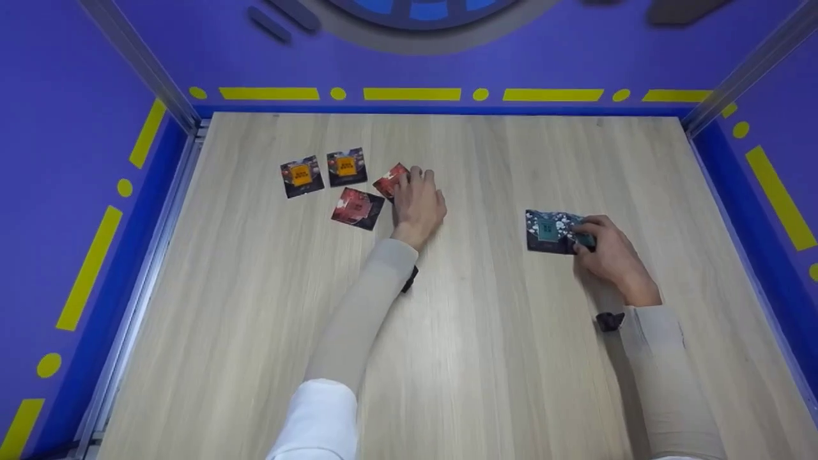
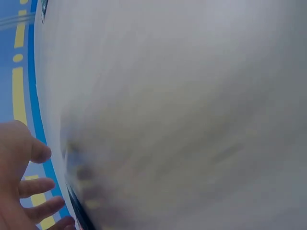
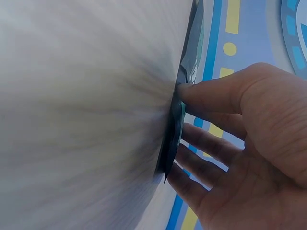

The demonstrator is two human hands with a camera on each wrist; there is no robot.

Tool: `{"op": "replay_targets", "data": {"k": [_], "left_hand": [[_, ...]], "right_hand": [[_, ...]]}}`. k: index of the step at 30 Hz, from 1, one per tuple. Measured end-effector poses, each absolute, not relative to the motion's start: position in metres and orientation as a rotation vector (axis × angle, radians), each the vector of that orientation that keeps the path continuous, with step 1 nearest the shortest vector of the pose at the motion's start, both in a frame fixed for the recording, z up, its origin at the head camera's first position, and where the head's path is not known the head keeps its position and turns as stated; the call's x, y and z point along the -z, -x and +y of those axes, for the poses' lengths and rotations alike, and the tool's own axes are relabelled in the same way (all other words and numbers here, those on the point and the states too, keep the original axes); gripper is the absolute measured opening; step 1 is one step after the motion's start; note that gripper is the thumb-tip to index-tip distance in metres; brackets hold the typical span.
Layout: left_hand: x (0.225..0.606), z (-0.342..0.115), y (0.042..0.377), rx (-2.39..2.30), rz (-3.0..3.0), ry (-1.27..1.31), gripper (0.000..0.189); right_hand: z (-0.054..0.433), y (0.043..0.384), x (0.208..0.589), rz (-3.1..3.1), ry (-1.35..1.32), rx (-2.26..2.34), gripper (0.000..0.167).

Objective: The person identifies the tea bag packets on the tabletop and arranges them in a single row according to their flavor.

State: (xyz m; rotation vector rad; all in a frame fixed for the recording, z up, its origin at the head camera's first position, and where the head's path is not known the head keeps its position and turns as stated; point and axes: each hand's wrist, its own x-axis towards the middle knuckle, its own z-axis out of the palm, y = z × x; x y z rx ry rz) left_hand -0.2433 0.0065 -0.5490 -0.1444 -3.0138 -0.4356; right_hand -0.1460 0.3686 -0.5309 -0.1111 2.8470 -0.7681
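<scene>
In the head view, my left hand [image 1: 419,203] touches the right side of a small square red packet [image 1: 390,181], partly covering it. The left wrist view shows that hand [image 2: 24,187] with thumb and fingers spread, beside a dark packet edge [image 2: 79,211]. A second red packet [image 1: 358,208] lies to its lower left. To the right, a teal-and-black packet [image 1: 544,231] lies flat. My right hand [image 1: 612,255] grips another teal packet [image 1: 585,240] against its right side, thumb on one edge and fingers on the other. The thumb [image 3: 206,96] presses that packet in the right wrist view.
Two orange-and-black packets, a left one [image 1: 302,176] and a right one [image 1: 347,167], lie at the back left of the wooden table [image 1: 473,345]. Blue walls with yellow marks [image 1: 412,94] enclose the back and sides. A metal rail [image 1: 144,268] runs along the left edge.
</scene>
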Motion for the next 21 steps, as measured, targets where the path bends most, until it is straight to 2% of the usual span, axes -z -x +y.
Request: {"op": "replay_targets", "data": {"k": [12,21], "left_hand": [[0.550,-0.019,0.248,0.426,-3.031,-0.024,0.042],[0.549,-0.022,0.247,0.439,-3.059,-0.041,0.043]], "right_hand": [[0.368,0.146,0.531,2.843,0.115,0.767,0.046],[0.368,0.146,0.531,2.858,0.135,0.771,0.046]]}}
